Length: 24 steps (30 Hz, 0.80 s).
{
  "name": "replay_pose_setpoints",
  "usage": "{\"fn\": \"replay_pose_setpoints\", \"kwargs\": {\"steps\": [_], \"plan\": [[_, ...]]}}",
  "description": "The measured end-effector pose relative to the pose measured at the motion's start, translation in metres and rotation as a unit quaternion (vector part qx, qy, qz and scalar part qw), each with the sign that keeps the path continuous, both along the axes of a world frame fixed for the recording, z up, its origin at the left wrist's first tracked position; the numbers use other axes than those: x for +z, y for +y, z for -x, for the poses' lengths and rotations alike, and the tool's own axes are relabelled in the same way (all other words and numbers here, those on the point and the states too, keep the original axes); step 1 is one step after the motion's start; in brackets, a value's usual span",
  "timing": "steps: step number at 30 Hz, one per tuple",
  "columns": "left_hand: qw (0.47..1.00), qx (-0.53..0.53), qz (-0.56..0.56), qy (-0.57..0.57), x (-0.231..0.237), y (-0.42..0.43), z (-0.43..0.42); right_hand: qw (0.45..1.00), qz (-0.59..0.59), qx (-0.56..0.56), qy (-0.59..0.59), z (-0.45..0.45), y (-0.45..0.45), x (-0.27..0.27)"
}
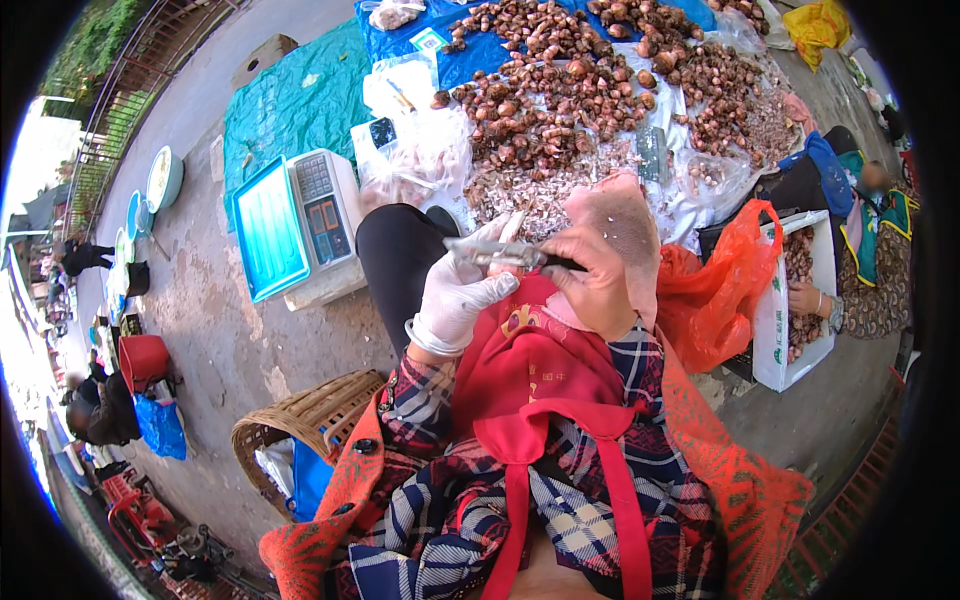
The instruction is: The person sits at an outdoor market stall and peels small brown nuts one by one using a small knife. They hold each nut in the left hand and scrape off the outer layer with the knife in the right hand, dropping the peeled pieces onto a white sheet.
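Note:
My left hand (pixel 461 300), in a thin white glove, is raised in front of the red apron (pixel 547 360). A small pale, pinkish piece (pixel 506 268) shows between its fingers, mostly hidden by the knife blade (pixel 484 253). My bare right hand (pixel 598 277) grips the knife's dark handle (pixel 564 262), and the blade lies across the gloved fingers. Beyond both hands, whitish peelings (pixel 517 196) are heaped below a spread of brown, knobbly root corms (pixel 540 97). A stained pink cloth (pixel 619 214) drapes just past my right hand.
A price scale (pixel 326 217) with a blue tray stands at left, near a bag of pale pieces (pixel 427 154). A wicker basket (pixel 311 409) lies beside me. At right are a red plastic bag (pixel 727 292) and a white box (pixel 772 330) of corms, with another person's hand (pixel 806 298) in it.

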<state>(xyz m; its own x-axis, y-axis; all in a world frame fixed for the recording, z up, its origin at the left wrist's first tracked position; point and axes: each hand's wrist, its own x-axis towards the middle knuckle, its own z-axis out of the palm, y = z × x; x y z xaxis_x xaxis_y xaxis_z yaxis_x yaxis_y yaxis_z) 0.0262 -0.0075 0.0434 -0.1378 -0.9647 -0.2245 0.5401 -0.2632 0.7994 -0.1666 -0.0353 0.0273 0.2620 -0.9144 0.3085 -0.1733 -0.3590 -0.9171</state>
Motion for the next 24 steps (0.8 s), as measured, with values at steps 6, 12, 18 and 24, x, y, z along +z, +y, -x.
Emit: {"fn": "replay_pose_setpoints", "kwargs": {"steps": [6,12,18,24], "plan": [[1.000,-0.022,-0.018,-0.001,0.001,0.000,-0.004,1.000,0.016,-0.006,0.004,0.005,-0.007,-0.010],[1.000,-0.014,0.001,0.005,0.011,0.000,-0.002,0.997,-0.013,-0.073,0.000,0.014,-0.011,-0.020],[0.997,-0.024,0.011,-0.073,0.010,0.001,-0.004,0.999,0.001,-0.042,0.002,0.007,-0.001,-0.017],[0.999,0.003,-0.004,-0.038,0.013,0.004,0.001,0.999,-0.028,0.026,-0.030,0.003,0.006,0.000]]}}
